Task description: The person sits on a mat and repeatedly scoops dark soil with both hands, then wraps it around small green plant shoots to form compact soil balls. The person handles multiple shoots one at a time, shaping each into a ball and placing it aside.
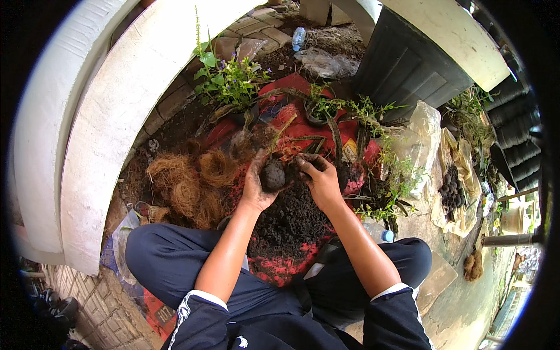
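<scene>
My left hand (254, 186) cups a rounded ball of dark, moist soil (273, 176). A pale green plant stem (283, 131) rises just beyond the ball; whether it is rooted in it I cannot tell. To the right, my right hand (323, 177) has its thumb and forefinger brought close together, fingertips smeared with soil. Anything pinched between them is too small to make out. Beneath both hands lies a heap of loose black soil (288, 223) on a red sheet (280, 269), between my crossed legs.
Brown coconut fibre (181, 183), partly shaped into nests, lies at left. Leafy plants (232, 81) and trailing stems border the far side. At right are a plastic bottle (378, 233) and several dark balls (451, 188) on a plastic bag (466, 210). A black panelled container (409, 61) stands behind.
</scene>
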Tool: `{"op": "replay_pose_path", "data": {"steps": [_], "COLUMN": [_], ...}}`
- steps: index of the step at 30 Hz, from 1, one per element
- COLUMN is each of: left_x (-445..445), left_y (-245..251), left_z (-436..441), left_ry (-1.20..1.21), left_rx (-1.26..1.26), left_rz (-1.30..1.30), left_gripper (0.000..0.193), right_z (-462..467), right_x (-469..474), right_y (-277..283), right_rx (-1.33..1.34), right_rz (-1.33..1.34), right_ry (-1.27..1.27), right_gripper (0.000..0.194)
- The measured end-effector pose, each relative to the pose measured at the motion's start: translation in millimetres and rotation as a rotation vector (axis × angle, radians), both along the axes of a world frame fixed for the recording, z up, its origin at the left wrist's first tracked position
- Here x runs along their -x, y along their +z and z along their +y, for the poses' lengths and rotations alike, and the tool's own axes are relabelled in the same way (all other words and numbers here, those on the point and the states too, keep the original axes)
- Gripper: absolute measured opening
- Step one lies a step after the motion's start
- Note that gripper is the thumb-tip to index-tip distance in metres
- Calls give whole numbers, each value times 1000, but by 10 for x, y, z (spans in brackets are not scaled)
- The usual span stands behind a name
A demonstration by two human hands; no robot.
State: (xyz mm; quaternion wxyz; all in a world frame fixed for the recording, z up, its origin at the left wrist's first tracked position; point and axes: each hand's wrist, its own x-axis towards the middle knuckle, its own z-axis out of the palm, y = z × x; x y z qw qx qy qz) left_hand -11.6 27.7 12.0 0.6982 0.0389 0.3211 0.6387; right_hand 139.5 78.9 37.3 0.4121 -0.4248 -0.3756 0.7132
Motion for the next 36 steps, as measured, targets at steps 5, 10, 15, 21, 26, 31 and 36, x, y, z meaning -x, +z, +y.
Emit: {"op": "replay_pose_path", "data": {"steps": [5, 10, 15, 21, 26, 31, 36], "left_x": [2, 76, 61, -48, 19, -68, -47], "left_y": [-163, -244, -179, -20, 21, -96, -293], "left_z": [-4, -28, -12, 38, -26, -19, -21], "left_ry": [73, 14, 84, 91, -30, -43, -10], "left_rx": [7, 56, -43, 52, -37, 3, 0], "left_rz": [10, 120, -25, 130, -90, 366, 103], "left_gripper": [40, 29, 34, 48, 51, 50, 51], "right_z": [13, 4, -12, -10, -3, 29, 72], "right_x": [-25, -33, -7, -4, -17, -39, -89], "right_y": [0, 29, 38, 32, 21, 45, 81], "right_rx": [38, 49, 29, 48, 51, 63, 62], "right_rz": [-27, -17, 2, 37, 4, 23, 12], "right_ry": [39, 56, 22, -28, 9, 0, 7], "right_gripper": [19, 17, 21, 23, 22, 21, 20]}}
